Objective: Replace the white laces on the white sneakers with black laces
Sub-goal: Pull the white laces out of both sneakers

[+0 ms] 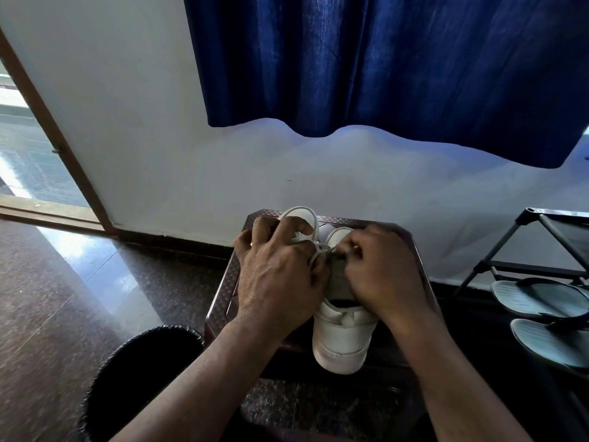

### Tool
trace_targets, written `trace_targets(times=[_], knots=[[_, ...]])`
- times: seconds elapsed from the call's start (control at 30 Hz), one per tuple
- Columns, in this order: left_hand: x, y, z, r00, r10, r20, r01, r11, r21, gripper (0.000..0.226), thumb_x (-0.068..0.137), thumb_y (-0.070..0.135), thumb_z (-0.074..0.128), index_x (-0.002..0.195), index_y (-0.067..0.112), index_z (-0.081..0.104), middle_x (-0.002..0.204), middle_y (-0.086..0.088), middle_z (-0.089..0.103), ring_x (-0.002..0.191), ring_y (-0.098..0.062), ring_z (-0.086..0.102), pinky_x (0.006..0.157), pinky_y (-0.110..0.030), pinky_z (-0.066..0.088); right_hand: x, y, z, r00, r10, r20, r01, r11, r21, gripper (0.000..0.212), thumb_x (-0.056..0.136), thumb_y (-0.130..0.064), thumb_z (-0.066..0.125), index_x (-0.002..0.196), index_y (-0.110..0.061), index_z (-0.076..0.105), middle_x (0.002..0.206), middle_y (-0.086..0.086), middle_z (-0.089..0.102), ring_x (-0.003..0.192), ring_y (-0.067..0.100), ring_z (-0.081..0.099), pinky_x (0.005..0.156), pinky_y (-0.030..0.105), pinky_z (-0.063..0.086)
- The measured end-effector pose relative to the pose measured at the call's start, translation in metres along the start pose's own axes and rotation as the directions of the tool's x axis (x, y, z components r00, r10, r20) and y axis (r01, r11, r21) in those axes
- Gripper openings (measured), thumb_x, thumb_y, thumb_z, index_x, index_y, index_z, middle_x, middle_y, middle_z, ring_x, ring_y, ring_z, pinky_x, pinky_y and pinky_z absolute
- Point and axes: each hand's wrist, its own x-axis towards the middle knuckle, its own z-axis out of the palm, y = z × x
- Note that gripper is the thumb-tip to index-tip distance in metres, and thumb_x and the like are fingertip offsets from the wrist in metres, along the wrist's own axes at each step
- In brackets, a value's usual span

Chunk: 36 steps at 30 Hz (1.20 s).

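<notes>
A white leather sneaker [344, 336] stands heel-near on a dark brown plastic stool [224, 282], between both hands. The right hand [385, 275] pinches its white lace [320, 248] over the tongue. The left hand [277, 282] grips the second white sneaker [301, 213] with curled fingers, just left of the first.

A brown bench [228, 282] stands against a white wall [159, 138]. Above it, behind, hangs a blue curtain [382, 65]. Near its front left corner sits a black bin [140, 378] on the polished dark floor [63, 298]. Far left of the bench is a wooden door frame [57, 148]. Right of the bench stands a black rack [567, 237], with two grey sandals [538, 298] beside it.
</notes>
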Motion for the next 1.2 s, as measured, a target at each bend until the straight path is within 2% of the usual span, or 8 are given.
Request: trace_targets(times=[0.07, 0.23, 0.47, 0.6, 0.7, 0.87, 1.03, 1.2], knots=[[0.0, 0.0, 0.0, 1.0, 0.001, 0.0, -0.001, 1.0, -0.006, 0.028, 0.089, 0.049, 0.058, 0.087, 0.029, 0.078, 0.129, 0.014, 0.06, 0.123, -0.028, 0.047, 0.099, -0.052, 0.037, 0.002, 0.007, 0.003, 0.982, 0.15, -0.118, -0.095, 0.922, 0.376, 0.024, 0.096, -0.011, 0.06, 0.075, -0.02, 0.068, 0.08, -0.011, 0.061, 0.08, 0.011, 0.059, 0.074, 0.024, 0.042], [0.0, 0.003, -0.002, 1.0, -0.001, -0.006, 0.001, 1.0, -0.018, 0.035, 0.087, 0.049, 0.05, 0.084, 0.028, 0.078, 0.127, 0.013, 0.061, 0.123, -0.028, 0.047, 0.099, -0.053, 0.038, 0.003, 0.013, -0.007, 0.911, 0.379, 0.161, -0.21, 0.092, 0.973, 0.03, 0.108, -0.011, 0.048, 0.079, -0.013, 0.055, 0.082, 0.002, 0.075, 0.05, 0.005, 0.037, 0.051, 0.018, 0.034], [-0.001, 0.001, 0.0, 1.0, 0.005, -0.016, -0.005, 1.0, -0.013, 0.029, 0.089, 0.05, 0.058, 0.086, 0.03, 0.079, 0.125, 0.015, 0.061, 0.121, -0.027, 0.048, 0.098, -0.051, 0.037, 0.002, 0.014, -0.003, 0.999, 0.025, -0.039, -0.017, 0.981, 0.195, 0.008, 0.097, -0.028, 0.066, 0.099, -0.024, 0.06, 0.084, -0.009, 0.066, 0.078, 0.011, 0.062, 0.072, 0.028, 0.045], [-0.001, 0.002, 0.001, 1.0, 0.008, -0.014, -0.008, 1.0, -0.01, 0.03, 0.088, 0.05, 0.057, 0.086, 0.03, 0.079, 0.126, 0.015, 0.061, 0.122, -0.026, 0.048, 0.099, -0.051, 0.037, 0.004, 0.014, 0.001, 0.991, -0.041, 0.125, 0.058, 0.989, -0.135, 0.016, 0.093, -0.03, 0.062, 0.096, -0.023, 0.076, 0.1, 0.003, 0.07, 0.1, 0.026, 0.064, 0.086, 0.038, 0.052], [-0.001, 0.001, 0.001, 1.0, 0.005, -0.018, -0.005, 1.0, -0.022, 0.031, 0.088, 0.05, 0.056, 0.086, 0.029, 0.079, 0.125, 0.014, 0.062, 0.122, -0.027, 0.049, 0.098, -0.052, 0.038, 0.006, 0.018, 0.004, 0.993, 0.04, -0.113, -0.016, 0.978, 0.208, 0.021, 0.098, -0.019, 0.058, 0.081, -0.019, 0.071, 0.086, -0.005, 0.067, 0.083, 0.011, 0.059, 0.075, 0.026, 0.044], [0.0, 0.002, 0.001, 1.0, -0.001, -0.017, 0.001, 1.0, -0.021, 0.033, 0.088, 0.049, 0.053, 0.085, 0.028, 0.078, 0.125, 0.014, 0.063, 0.12, -0.027, 0.049, 0.099, -0.052, 0.037, 0.006, 0.009, -0.006, 0.894, 0.445, 0.053, -0.197, 0.284, 0.938, 0.033, 0.108, -0.015, 0.05, 0.076, -0.018, 0.058, 0.065, -0.013, 0.06, 0.049, 0.004, 0.04, 0.049, 0.019, 0.037], [-0.001, 0.002, 0.001, 1.0, 0.003, -0.017, -0.003, 1.0, -0.021, 0.035, 0.088, 0.052, 0.053, 0.088, 0.029, 0.079, 0.125, 0.014, 0.063, 0.12, -0.029, 0.05, 0.098, -0.051, 0.038, 0.0, 0.01, 0.004, 0.977, 0.152, -0.148, -0.038, 0.811, 0.584, 0.029, 0.105, -0.035, 0.058, 0.081, -0.019, 0.058, 0.081, -0.003, 0.064, 0.072, 0.013, 0.057, 0.07, 0.028, 0.045], [-0.001, 0.001, 0.001, 1.0, 0.005, -0.011, -0.005, 1.0, -0.015, 0.035, 0.089, 0.053, 0.053, 0.087, 0.03, 0.079, 0.124, 0.014, 0.063, 0.12, -0.028, 0.05, 0.097, -0.051, 0.038, -0.003, 0.003, 0.005, 0.945, 0.312, -0.099, -0.115, 0.599, 0.792, 0.026, 0.105, -0.028, 0.057, 0.082, -0.019, 0.052, 0.07, -0.003, 0.072, 0.056, 0.009, 0.055, 0.062, 0.033, 0.045]])
